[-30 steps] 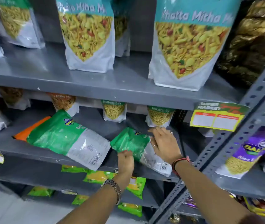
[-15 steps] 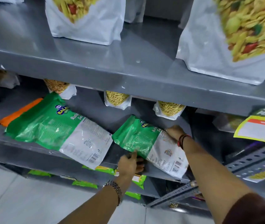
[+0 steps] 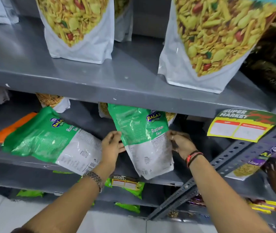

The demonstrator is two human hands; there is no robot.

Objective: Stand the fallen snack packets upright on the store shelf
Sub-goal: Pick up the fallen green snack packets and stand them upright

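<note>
Head view: Ratlami Sev packet (image 3: 142, 140) stands nearly upright on the middle shelf (image 3: 33, 167), long axis vertical, green top tilted slightly left and almost touching the upper shelf's (image 3: 100, 91) front edge. Its white base overhangs the middle shelf's front lip. Open shelf space lies to its right. A second green packet (image 3: 49, 140) lies flat at left, over an orange packet (image 3: 7, 130). Your left hand (image 3: 111, 147) clamps the packet's left edge; your right hand (image 3: 182, 145) pinches its right edge.
</note>
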